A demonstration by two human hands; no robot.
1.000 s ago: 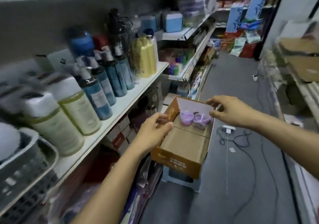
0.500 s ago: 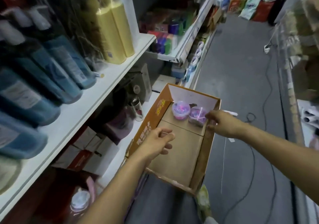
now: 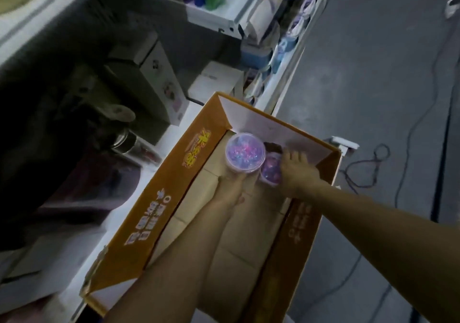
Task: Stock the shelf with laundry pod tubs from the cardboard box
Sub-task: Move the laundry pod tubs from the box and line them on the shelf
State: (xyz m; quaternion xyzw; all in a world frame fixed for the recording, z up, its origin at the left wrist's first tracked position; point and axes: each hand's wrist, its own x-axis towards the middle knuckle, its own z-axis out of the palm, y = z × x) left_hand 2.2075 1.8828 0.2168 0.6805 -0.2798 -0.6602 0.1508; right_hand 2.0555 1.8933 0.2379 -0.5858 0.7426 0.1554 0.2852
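An open orange cardboard box stands in the aisle below me, its brown bottom mostly bare. At its far end are two round clear tubs of purple laundry pods. My left hand grips the left tub from underneath and holds it raised, lid up. My right hand is closed around the right tub, which sits lower in the box's far right corner and is partly hidden by my fingers. The white shelf runs along the box's left side.
On the lower shelf to the left are a dark metal flask, boxed goods and a white carton. A higher shelf edge juts out above. Grey floor on the right carries a white power strip and dark cables.
My view has tilted down and moved closer to the box. Both hands went into its far end and each took hold of a tub; the left tub is lifted.
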